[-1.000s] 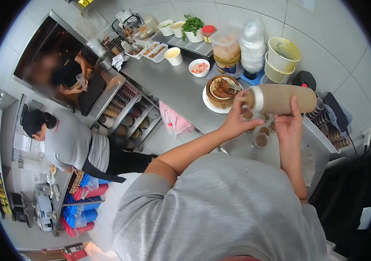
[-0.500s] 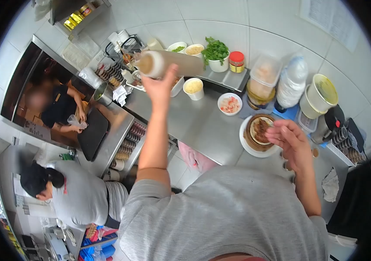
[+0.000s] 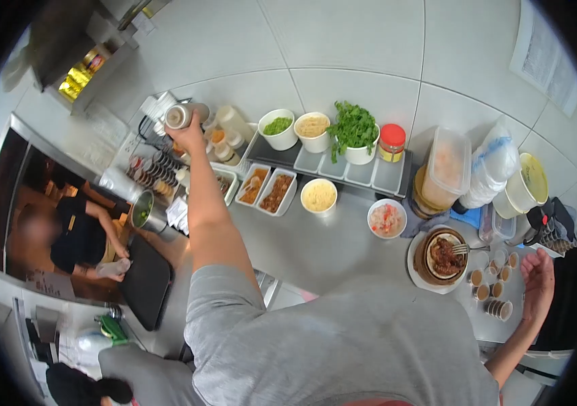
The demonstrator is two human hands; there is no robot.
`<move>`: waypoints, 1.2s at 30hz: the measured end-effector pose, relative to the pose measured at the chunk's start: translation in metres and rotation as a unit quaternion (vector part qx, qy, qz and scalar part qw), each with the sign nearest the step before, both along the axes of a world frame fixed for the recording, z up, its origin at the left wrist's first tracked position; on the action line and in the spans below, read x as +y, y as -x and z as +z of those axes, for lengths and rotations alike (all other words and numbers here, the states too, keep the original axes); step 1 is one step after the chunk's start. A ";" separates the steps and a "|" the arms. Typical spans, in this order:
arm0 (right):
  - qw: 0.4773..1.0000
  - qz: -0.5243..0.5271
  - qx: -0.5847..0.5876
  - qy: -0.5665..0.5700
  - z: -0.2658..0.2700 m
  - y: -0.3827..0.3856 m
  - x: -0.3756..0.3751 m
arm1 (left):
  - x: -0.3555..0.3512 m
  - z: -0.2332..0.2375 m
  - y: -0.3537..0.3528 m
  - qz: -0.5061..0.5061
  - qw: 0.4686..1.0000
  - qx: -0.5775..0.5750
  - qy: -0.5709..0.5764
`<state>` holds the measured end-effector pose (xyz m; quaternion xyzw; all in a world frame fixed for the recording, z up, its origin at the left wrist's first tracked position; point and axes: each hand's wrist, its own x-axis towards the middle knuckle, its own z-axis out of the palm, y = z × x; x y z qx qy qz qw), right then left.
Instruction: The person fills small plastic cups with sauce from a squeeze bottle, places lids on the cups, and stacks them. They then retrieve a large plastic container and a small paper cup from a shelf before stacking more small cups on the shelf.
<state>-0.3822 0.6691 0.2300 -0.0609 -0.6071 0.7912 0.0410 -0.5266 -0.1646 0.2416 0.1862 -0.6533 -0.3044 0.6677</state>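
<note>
My left hand reaches out to the far left with its fingers wrapped round a squeeze bottle, held tilted near other bottles at the wall. My right hand is at the right counter edge, fingers apart and loosely bent, holding nothing. Near it stand several small sauce cups. Left of them a round brown container rests on a white plate, with dark chopped food inside. A fork lies in that food.
A shelf along the wall bears tubs of herbs and chopped greens. On the counter are a tub of shredded food and a bowl of pink-and-white pieces. One person is beyond a hatch; another stands at lower left.
My left hand has carried the squeeze bottle further left, toward the wall bottles. My right hand has moved away from the round container to the right. The camera view has shifted too.
</note>
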 end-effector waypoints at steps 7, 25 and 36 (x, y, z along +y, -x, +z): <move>0.994 -0.067 -0.052 -0.062 0.005 0.020 0.070 | -0.041 -0.019 0.045 0.014 0.956 -0.294 -0.020; 0.943 -0.274 -0.081 -0.173 -0.018 -0.013 0.209 | 0.080 0.001 0.028 0.076 0.972 -0.217 0.056; 0.666 -0.151 -0.053 -0.729 -0.158 0.152 0.307 | 0.421 0.025 -0.100 -0.077 0.970 -0.117 0.197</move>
